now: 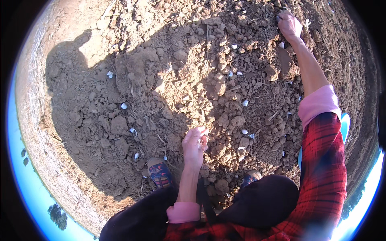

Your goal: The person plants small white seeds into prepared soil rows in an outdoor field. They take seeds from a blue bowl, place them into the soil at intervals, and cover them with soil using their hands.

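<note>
My left hand [193, 147] is raised over the soil between my knees. Its fingers are curled around pale pieces that look like garlic cloves. At the far right my right hand [289, 27] reaches down to the cloddy ground, its fingers bent; whether they pinch anything is hidden. Just below it lies a garlic clove [281, 45] on the dirt. Further cloves rest apart on the surface, among them one right of centre [245, 103], one lower down [244, 131] and one on the left [124, 106]. A papery white scrap [110, 74] lies near the shadow's upper left.
Dry, lumpy soil [181, 81] spreads ahead, partly in my shadow. My patterned shoes [159, 173] stand among the clods. A light-blue container [345, 126] shows partly behind my right sleeve. Pale straw [39, 129] covers ground at the left.
</note>
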The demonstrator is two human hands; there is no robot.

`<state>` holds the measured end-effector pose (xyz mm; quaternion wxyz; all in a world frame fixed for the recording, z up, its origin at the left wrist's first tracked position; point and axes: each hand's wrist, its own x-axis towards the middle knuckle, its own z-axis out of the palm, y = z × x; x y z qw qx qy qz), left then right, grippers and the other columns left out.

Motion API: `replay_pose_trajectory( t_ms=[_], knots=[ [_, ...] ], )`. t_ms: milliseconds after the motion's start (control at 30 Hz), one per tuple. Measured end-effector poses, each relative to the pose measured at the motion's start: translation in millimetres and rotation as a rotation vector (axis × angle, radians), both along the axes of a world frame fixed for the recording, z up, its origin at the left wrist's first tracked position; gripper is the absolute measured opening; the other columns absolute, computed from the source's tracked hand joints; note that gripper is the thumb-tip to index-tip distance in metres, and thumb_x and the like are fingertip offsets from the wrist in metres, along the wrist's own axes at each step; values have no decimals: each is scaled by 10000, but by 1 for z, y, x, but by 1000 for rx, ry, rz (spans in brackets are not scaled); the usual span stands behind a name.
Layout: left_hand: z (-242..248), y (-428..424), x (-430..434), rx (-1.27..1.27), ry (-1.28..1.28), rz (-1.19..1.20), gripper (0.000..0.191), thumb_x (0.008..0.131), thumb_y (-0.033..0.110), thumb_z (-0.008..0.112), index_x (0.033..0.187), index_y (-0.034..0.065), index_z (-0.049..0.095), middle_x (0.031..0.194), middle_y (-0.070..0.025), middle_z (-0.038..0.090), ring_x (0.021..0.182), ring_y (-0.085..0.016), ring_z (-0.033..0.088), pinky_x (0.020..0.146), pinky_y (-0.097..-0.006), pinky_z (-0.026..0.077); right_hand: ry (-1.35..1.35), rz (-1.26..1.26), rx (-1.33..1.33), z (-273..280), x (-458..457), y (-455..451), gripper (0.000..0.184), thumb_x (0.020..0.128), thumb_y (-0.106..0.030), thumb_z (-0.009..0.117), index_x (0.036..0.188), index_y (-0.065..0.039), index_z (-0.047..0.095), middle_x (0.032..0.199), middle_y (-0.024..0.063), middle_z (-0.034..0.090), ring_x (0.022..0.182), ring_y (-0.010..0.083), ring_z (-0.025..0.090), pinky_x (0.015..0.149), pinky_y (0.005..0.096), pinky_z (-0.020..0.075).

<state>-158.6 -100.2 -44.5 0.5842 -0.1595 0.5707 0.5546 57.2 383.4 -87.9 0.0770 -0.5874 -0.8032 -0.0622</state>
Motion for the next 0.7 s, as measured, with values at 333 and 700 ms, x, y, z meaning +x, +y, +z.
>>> replay_pose_trajectory(
  t_ms=[333, 700],
  knots=[
    [6, 1, 2, 82, -80, 64, 242, 958, 212, 570, 1086, 7, 584, 969, -81, 605, 685, -71, 522, 493, -186, 409, 261, -8, -130, 21, 3, -5, 324, 798, -249, 676, 1105, -147, 684, 877, 68, 647, 843, 215, 620, 779, 360, 491],
    [9, 0, 21, 75, -170, 39, 258, 899, 198, 594, 1091, 26, 592, 973, -87, 597, 687, -105, 505, 504, -210, 378, 405, -314, -381, 48, 95, -99, 868, 842, -688, 460, 1416, -38, 405, 1441, 214, 410, 1348, 334, 376, 1110, 411, 284]
  ],
)
